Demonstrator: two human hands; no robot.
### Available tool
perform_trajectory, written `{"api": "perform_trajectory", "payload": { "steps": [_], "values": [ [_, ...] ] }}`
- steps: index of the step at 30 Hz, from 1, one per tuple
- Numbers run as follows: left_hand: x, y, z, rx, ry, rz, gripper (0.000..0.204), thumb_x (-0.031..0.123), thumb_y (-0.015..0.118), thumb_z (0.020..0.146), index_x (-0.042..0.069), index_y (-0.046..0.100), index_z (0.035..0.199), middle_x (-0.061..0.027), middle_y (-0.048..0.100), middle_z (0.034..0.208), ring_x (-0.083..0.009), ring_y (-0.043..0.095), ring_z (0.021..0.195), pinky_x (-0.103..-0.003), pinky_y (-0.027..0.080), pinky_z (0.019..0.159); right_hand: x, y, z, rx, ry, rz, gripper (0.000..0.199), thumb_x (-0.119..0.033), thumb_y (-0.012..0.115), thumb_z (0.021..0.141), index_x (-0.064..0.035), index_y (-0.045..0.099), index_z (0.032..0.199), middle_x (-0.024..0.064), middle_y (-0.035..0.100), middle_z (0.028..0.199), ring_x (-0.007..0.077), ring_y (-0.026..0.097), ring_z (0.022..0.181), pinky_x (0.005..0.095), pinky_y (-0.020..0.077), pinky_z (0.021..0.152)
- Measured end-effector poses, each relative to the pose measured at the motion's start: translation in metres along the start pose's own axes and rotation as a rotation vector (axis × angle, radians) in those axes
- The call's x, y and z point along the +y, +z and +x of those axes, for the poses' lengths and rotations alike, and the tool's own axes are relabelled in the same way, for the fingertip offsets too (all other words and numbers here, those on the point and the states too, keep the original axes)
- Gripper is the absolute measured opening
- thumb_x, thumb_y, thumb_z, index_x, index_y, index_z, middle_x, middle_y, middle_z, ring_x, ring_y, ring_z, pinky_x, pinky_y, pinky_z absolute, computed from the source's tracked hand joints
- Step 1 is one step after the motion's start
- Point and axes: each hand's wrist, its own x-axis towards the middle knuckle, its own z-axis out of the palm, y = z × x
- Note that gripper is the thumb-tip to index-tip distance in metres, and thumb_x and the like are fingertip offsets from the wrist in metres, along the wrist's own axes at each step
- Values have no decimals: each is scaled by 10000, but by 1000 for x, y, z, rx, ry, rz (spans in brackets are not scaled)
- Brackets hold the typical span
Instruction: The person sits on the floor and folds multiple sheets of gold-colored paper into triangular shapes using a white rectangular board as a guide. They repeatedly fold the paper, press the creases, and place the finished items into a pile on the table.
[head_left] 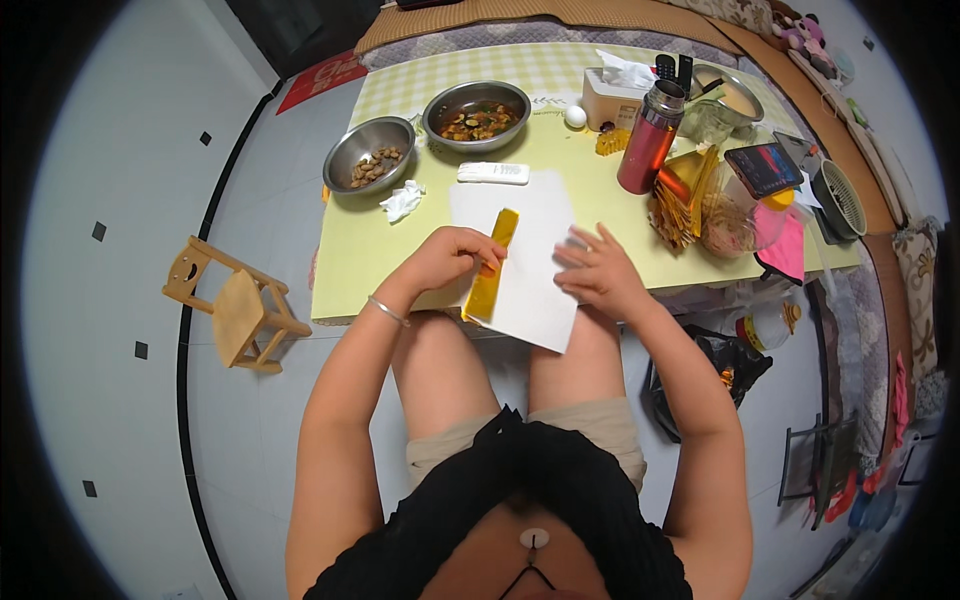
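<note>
**Left hand (445, 259) on a gold strip (483, 298), right hand (604, 275) free**

The left hand bends its fingertips onto the gold strip; whether they pinch or merely press, I cannot tell. The strip lies lengthwise on the left part of a white sheet (535, 300), presumably as a smooth backing. The sheet's near end juts past the tabletop (360, 260) over the thighs. The right hand, blurred, is open, fingers spread by the sheet's right edge, holding nothing.

Around them, from the left: a wooden chair (240, 315) on the floor, a steel bowl (348, 146) of brown pieces, a crumpled tissue (403, 202) and a deeper metal bowl (470, 97) of food. A white bar (493, 173) blocks the sheet's far end. Rightward, a red flask (645, 145), folded gold pieces (678, 205) and a phone (763, 170) crowd the right hand's outer side, with a pink cloth (783, 243) beyond.
</note>
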Motion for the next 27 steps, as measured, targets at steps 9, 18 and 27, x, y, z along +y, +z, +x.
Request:
{"api": "perform_trajectory", "payload": {
  "steps": [9,18,27],
  "values": [
    [33,49,-8,-62,49,1033,588,601,734,789,50,693,992,-152,631,1196,-439,381,1431,-719,213,1139,-41,20,8,74,-35,-16,86,-111,690,779,-73,665,852,77,643,920,286,611,863,403,529,781],
    [-2,125,-47,245,146,1278,653,149,782,736,-10,590,1339,-231,520,1453,-414,413,1429,-583,311,1169,-73,5,13,-59,131,97,263,-160,755,767,-42,685,991,128,648,1019,345,608,1011,431,516,900],
    [1,68,-73,193,263,676,480,-25,651,762,157,746,1196,-157,524,1499,-426,347,1471,-496,310,1195,-39,4,7,-166,0,8,231,-136,784,743,-98,725,963,110,587,1378,333,462,1382,502,346,1172]
  ]
}}
